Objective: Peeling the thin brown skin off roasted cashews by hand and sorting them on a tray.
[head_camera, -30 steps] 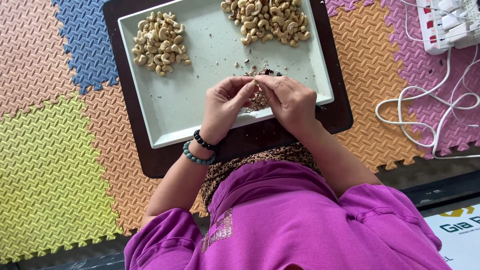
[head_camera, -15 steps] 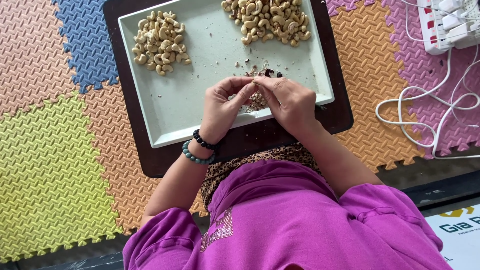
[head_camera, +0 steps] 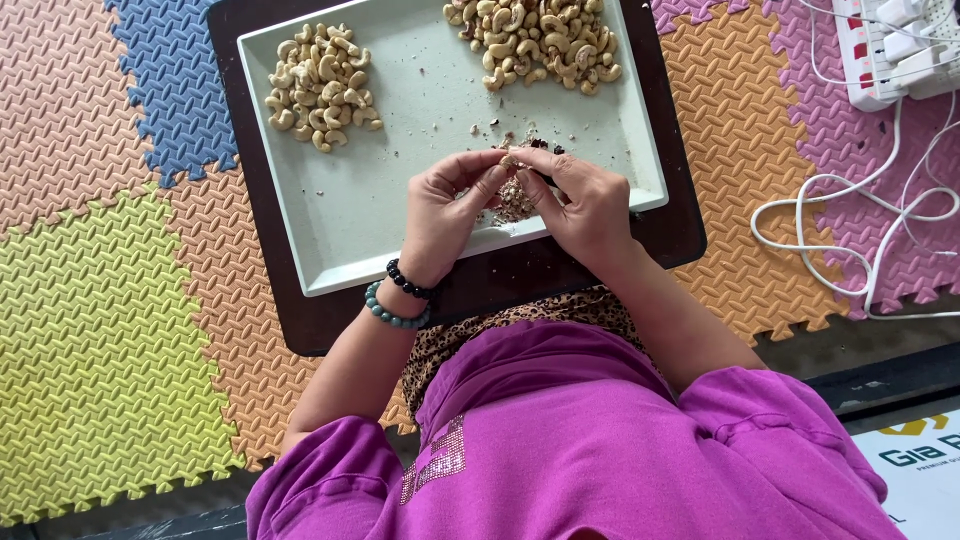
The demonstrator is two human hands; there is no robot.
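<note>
Nearest the camera, a magenta top (head_camera: 570,450) fills the lower frame, with a strip of leopard-print cloth (head_camera: 500,325) just beyond it. The left forearm carries two bead bracelets (head_camera: 400,297), one dark and one grey-green, at the wrist. The left hand (head_camera: 445,215) and the right hand (head_camera: 585,205) meet over the near edge of a pale rectangular tray (head_camera: 350,210), which sits on a dark brown board (head_camera: 290,290). Both hands are curled, thumbs and forefingers closed together at the tips on a single small cashew nut (head_camera: 509,160); the remaining fingers are loosely bent, and how much of the nut each hand grips cannot be told. The nut is thus held above the tray's near right part, directly over a small heap of brown skin flakes (head_camera: 515,198) partly hidden between the hands. Farther on the tray lie two piles: a smaller pile of pale cashews (head_camera: 318,85) at far left and a larger pile of cashews (head_camera: 530,40) at far right, well apart. The board rests on interlocking foam floor mats (head_camera: 110,330) in yellow, orange, blue and pink. At far right, a white power strip (head_camera: 895,45) with white cables (head_camera: 850,215) lies on the mats.
</note>
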